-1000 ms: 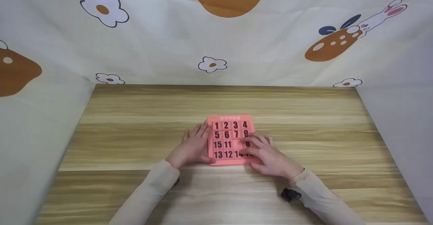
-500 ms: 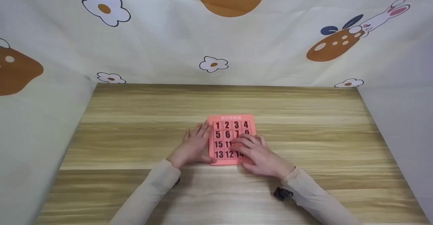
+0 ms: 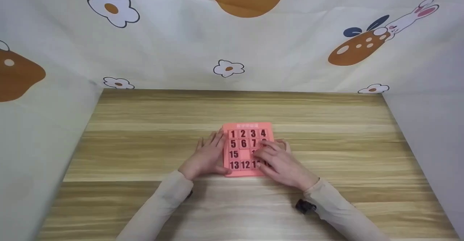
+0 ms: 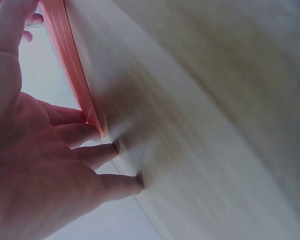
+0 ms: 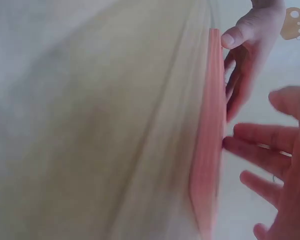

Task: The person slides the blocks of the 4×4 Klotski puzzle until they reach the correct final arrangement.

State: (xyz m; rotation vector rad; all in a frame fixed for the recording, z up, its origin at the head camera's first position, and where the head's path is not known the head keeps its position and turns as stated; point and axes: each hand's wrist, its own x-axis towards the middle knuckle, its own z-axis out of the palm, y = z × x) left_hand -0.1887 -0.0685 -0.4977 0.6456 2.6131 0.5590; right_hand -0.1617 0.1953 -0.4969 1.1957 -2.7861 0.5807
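Note:
A pink number slide puzzle (image 3: 248, 124) with dark numerals lies flat on the wooden table. Its tiles sit in a grid, and the gap is in the third row, just right of the 15 tile (image 3: 233, 154). My left hand (image 3: 204, 159) rests along the puzzle's left edge, straight fingers spread and thumb at the near corner. My right hand (image 3: 284, 165) reaches over the right side; in the right wrist view a fingertip (image 5: 229, 144) touches the puzzle's top face and the other fingers are held off it. Several right-hand tiles are partly hidden under this hand.
The wooden table (image 3: 145, 125) extends around the puzzle. Behind it hangs a pale cloth (image 3: 174, 45) with printed flowers, a rabbit and orange shapes, and pale walls close off both sides. A small black device (image 3: 305, 206) is at the right wrist.
My right hand moved left over the puzzle, then slightly back right. The 11 tile slid one place right, so the gap moved from the third column to the second. My left hand stayed put.

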